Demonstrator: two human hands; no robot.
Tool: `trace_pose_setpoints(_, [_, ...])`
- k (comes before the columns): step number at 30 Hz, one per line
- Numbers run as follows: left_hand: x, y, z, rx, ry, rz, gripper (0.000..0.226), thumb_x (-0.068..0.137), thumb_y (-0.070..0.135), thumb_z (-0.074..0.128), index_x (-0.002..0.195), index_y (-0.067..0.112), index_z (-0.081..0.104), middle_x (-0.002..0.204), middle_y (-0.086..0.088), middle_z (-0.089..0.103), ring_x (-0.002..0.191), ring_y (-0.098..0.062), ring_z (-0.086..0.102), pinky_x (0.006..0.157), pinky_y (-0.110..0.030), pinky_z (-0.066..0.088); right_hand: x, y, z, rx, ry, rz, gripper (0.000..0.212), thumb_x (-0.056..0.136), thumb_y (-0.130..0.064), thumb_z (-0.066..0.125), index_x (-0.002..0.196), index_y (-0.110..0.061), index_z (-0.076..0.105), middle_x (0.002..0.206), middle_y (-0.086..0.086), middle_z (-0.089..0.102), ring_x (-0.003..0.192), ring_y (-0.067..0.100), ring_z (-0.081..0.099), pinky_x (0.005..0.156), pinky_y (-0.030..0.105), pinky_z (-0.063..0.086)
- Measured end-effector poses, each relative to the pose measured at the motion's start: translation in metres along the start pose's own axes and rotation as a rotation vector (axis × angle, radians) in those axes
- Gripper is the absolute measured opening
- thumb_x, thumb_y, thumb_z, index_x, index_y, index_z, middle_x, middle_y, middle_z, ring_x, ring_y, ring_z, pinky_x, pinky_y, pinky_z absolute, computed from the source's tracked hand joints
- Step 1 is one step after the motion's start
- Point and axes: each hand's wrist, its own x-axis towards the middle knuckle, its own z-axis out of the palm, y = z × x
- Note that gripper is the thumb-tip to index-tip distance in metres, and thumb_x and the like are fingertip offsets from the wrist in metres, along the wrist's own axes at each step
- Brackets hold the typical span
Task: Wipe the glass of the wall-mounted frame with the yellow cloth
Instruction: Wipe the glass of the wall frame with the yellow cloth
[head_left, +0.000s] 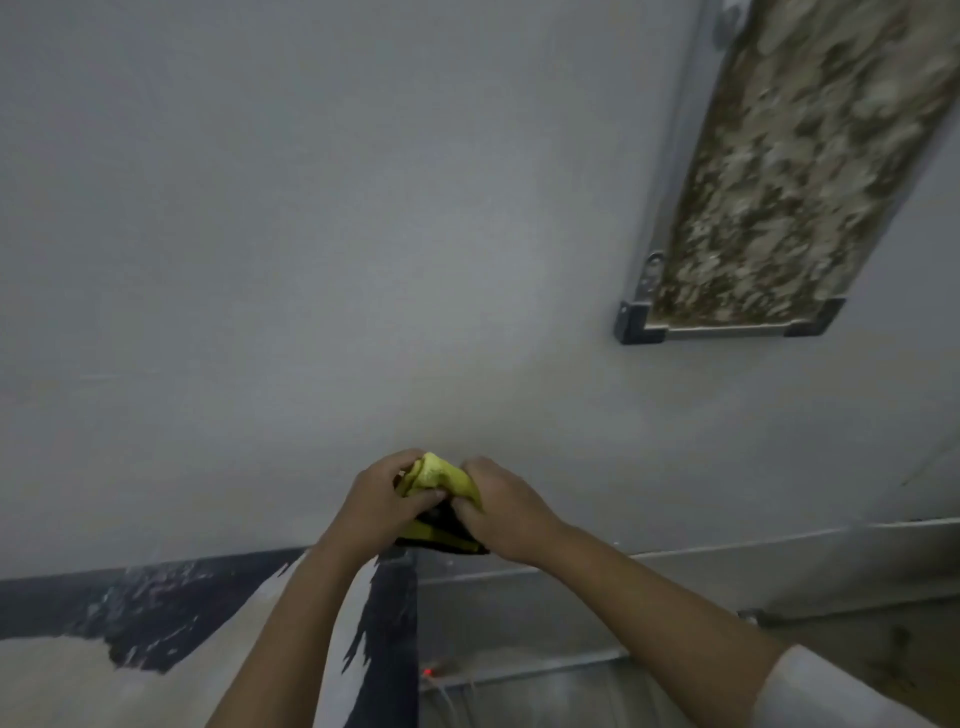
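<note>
Currently: 1 crumpled yellow cloth (441, 475), bunched low against the grey wall (311, 234) between your 2 hands, left hand (382, 499) and right hand (501, 512), fingers of both curled round it. Step judged: gathering the cloth, wiping not yet begun. 1 metal-edged glass frame (784, 171) hangs up right, well apart. Next: raise the cloth to its glass.

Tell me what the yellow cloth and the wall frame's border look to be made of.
Yellow cloth: soft woven or microfibre fabric, matte; it bunches and folds between the left hand and the right hand. Wall frame: its border looks like pale grey metal, perhaps aluminium, with a dull sheen; the darker corner caps could be plastic or metal, hard to tell.
</note>
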Motion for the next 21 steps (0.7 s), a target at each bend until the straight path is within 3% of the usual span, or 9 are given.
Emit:
trace_pose_setpoints(3, [0.005,0.047,0.002,-0.004,-0.006,0.084,0.016,0.080,0.008,0.069,0.079,0.023,0.063,0.072,0.005,0.061,0.069,-0.013,0.055,0.061,-0.021,0.041,-0.010,0.002,-0.043,-0.012,0.134,-0.037,0.014,0.089,-0.017,0.048,0.099,-0.006,0.048,0.102,0.018,0.055,0.087,0.035,0.052,0.072,0.042,0.043])
trace_pose_setpoints(11, [0.024,0.160,0.014,-0.028,0.033,0.319,0.025,0.088,0.012,0.057,0.087,0.036,0.062,0.081,0.012,0.065,0.072,0.000,0.058,0.061,-0.013,0.045,-0.040,0.011,-0.153,0.066,0.521,-0.123,0.011,0.089,-0.020,0.052,0.099,-0.015,0.051,0.087,0.005,0.057,0.075,0.024,0.052,0.061,0.037,0.041])
trace_pose_setpoints(14, [0.032,0.198,0.023,-0.044,0.055,0.439,0.027,0.090,0.015,0.058,0.088,0.041,0.060,0.081,0.013,0.065,0.071,0.000,0.059,0.058,-0.012,0.047,-0.049,0.014,-0.190,0.059,0.650,-0.153,0.020,0.090,-0.017,0.053,0.110,-0.015,0.052,0.099,0.005,0.060,0.082,0.023,0.055,0.065,0.039,0.047])
trace_pose_setpoints(17, [0.043,0.233,0.031,-0.114,0.058,0.511,0.026,0.090,0.015,0.059,0.089,0.041,0.061,0.083,0.010,0.067,0.072,-0.004,0.062,0.057,-0.018,0.052,-0.056,0.016,-0.221,-0.046,0.783,-0.221,0.036,0.089,-0.006,0.052,0.125,-0.012,0.049,0.120,0.009,0.058,0.103,0.027,0.055,0.081,0.041,0.049])
trace_pose_setpoints(21, [0.060,0.271,0.041,-0.175,0.060,0.551,0.024,0.089,0.015,0.060,0.095,0.037,0.061,0.093,0.013,0.066,0.082,0.001,0.061,0.067,-0.013,0.050,-0.064,0.016,-0.255,-0.171,0.891,-0.251,0.035,0.085,0.004,0.051,0.119,-0.004,0.056,0.104,0.017,0.058,0.078,0.031,0.058,0.059,0.034,0.052])
